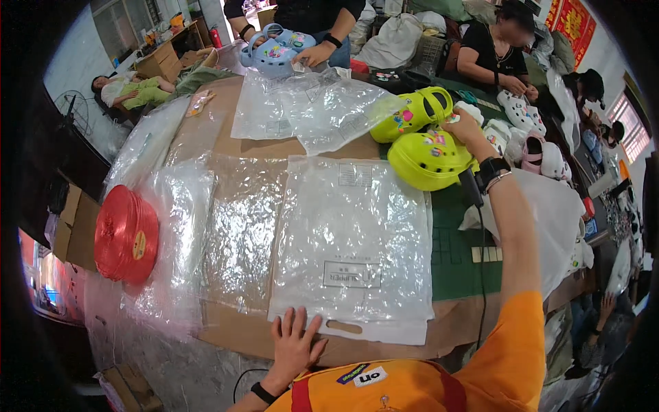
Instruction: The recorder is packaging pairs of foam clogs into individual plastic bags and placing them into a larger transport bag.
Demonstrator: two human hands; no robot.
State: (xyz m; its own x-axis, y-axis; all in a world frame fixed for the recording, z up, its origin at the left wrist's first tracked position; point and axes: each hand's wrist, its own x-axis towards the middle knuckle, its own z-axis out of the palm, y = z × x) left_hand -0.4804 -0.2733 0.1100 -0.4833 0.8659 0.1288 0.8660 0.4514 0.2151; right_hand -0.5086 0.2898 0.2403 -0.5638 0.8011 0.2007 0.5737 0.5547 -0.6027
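Right grip is pinching the lime-green clogs by the clear plastic bag's far right corner. Left grip's spread on the near edge; I'd press lightly so nothing slides.

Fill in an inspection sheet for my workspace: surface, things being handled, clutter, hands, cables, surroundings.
Surface: brown covering, with a green mat at right.
Things handled: charm-decorated lime-green clogs; clear plastic bag lying flat.
Clutter: red twine roll and stacked clear bags at left.
Hands: right hand grasps the clogs; left hand spread at the bag's lower left corner.
Cables: thin black cable running over the green mat.
Surroundings: co-worker's hand by blue clogs opposite; fan at far left.
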